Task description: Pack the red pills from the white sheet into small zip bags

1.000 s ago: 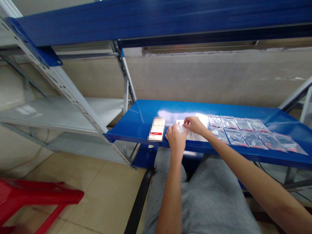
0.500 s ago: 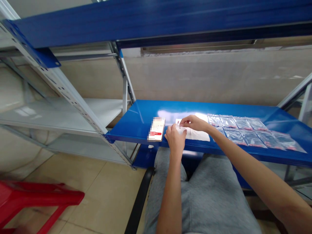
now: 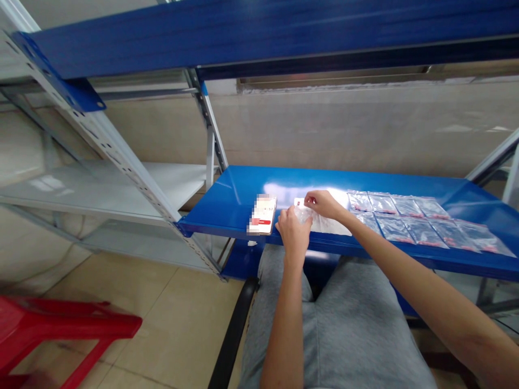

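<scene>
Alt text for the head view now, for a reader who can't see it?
The left hand and right hand are close together at clear plastic and a white sheet on a blue shelf. A phone lies to their left; two rows of clear bags with small red items lie to their right.

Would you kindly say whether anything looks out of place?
Possibly a white object, too small to identify, below the front edge of the blue shelf, apart from the clear bags laid in rows.
</scene>
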The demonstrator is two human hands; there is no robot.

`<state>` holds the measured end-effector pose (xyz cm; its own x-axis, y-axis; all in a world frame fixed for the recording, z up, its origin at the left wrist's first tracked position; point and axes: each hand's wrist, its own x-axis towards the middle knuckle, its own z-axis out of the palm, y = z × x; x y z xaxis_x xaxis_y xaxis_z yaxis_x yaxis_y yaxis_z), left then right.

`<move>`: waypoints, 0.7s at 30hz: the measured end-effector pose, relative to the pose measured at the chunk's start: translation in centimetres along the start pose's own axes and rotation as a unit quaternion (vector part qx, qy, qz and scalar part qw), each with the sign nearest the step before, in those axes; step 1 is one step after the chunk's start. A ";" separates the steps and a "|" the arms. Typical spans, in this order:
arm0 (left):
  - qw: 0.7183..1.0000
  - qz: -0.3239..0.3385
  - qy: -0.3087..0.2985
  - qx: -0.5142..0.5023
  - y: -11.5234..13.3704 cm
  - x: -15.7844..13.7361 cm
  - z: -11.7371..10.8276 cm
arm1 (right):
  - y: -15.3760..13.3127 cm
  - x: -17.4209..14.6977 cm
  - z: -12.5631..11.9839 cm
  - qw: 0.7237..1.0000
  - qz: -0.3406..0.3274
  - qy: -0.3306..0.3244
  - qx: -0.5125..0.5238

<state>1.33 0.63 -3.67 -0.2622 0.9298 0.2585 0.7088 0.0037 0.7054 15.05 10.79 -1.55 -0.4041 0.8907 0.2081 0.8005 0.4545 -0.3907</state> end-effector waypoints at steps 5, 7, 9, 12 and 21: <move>1.000 -0.002 -0.001 -0.016 0.0 0.0 -0.1 | -0.4 -0.5 -1.5 0.980 -0.054 -0.099 0.165; 1.000 -0.004 -0.002 -0.021 0.1 0.0 -0.1 | -0.5 -0.4 -1.9 0.973 -0.067 -0.138 0.174; 1.000 -0.005 -0.002 -0.022 0.1 0.0 -0.2 | -0.7 0.1 -2.0 0.979 -0.054 -0.123 0.153; 1.000 -0.002 -0.003 -0.021 0.0 0.1 -0.2 | -0.7 1.3 -1.3 0.995 -0.015 -0.048 0.083; 1.000 -0.006 -0.001 -0.029 -0.1 0.1 -0.1 | 0.0 3.5 1.5 0.996 -0.033 -0.052 -0.070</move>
<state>1.17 0.67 -3.65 -0.2685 0.9307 0.2486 0.6660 -0.0071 0.7459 12.97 13.94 -2.12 -0.4950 0.8587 0.1329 0.8219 0.5124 -0.2489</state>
